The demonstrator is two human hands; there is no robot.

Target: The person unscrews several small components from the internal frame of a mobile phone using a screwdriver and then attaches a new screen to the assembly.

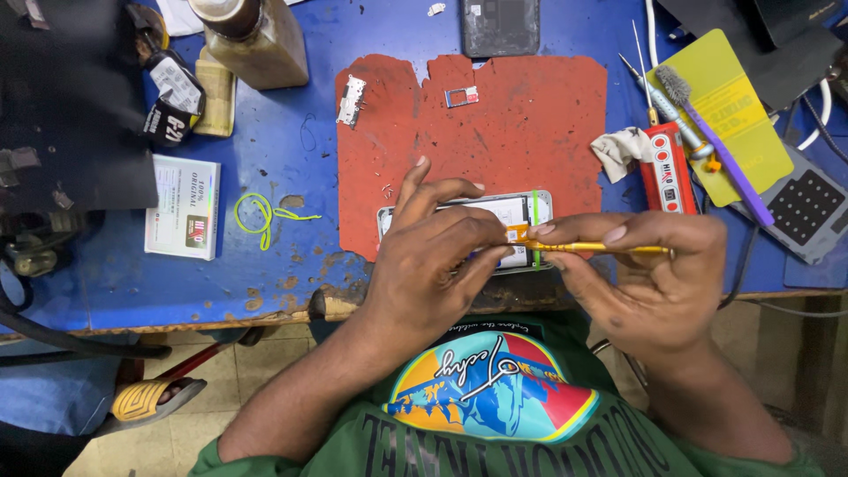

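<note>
Head view, looking straight down past a green printed shirt (495,415) onto a blue worktop (291,150).

Left hand (437,252) reaching in from the lower left, forearm angled up and to the right, palm down, fingers spread and pressed over an opened smartphone (517,212). Grip flat and holding nothing pinched, only steadying the phone's body against the mat. Thumb tip bent in toward the phone's right half, just beside a small orange piece (515,233) at the tool's tip.

Right hand (640,269) coming in from the lower right, wrist bent, fingers curled narrow around a slim yellow-handled tool (601,248), thumb on top and forefinger alongside. Tool lying nearly level, tip pointing left and meeting the phone near a green strip (534,221).

Phone lying lengthwise on the lower edge of a torn red mat (495,124), close to the worktop's front edge.

Farther off: a purple brush (720,150) and a yellow card (738,106) at right, a crumpled cloth (621,148), a dark phone back (500,26) at top, a brown bottle (256,40), a white box (183,206) and a green loop of cord (261,215) at left.
</note>
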